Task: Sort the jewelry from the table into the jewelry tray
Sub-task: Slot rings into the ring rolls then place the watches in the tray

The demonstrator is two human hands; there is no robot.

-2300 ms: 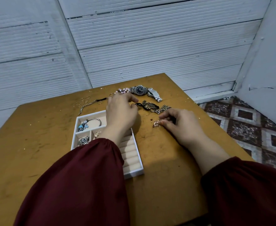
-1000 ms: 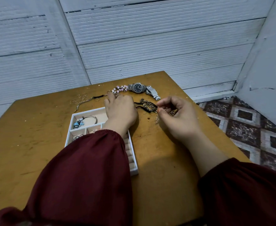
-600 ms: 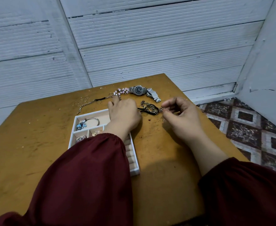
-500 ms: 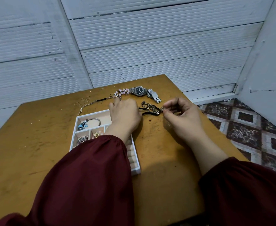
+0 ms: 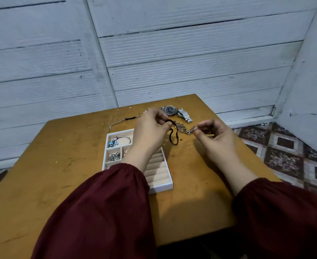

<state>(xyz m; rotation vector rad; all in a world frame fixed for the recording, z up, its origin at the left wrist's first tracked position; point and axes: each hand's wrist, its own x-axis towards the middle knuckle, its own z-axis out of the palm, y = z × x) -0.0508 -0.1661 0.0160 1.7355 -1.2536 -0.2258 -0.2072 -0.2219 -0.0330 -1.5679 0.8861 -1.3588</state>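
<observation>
1. We now have the chain bracelet (image 5: 182, 128) off the counter (image 5: 60, 165). Half a second ago it lay in a heap between our hands; now it hangs stretched between them, above the counter just beyond the tray's far right corner.
2. Our left hand (image 5: 150, 131) has lifted from the tray area. Its grip is pinched on the bracelet's dark cord end, and a loop of black cord dangles below the thumb.
3. Our right hand (image 5: 213, 135) pinches the opposite, metal-link end between thumb and forefinger. Earlier it was working at a small piece on the counter; we cannot tell whether that piece is part of what it holds now.
4. The jewelry tray (image 5: 161, 186) sits where it did, under our left forearm. A bangle with blue charms (image 5: 116, 142) fills its far compartment, a silver piece (image 5: 114, 157) lies in a small one, and the ring rolls look bare.
5. We judge that the pick-up of this bracelet is done and the placing is next, probably into a free compartment.
6. Left to sort on the counter: the wristwatch (image 5: 170, 110) at the far edge, a thin chain (image 5: 116, 123) with some small rings (image 5: 111, 119) beside it, and a beaded piece mostly hidden behind our left hand.
7. The loose cord may snag the tray wall on the way down.
</observation>
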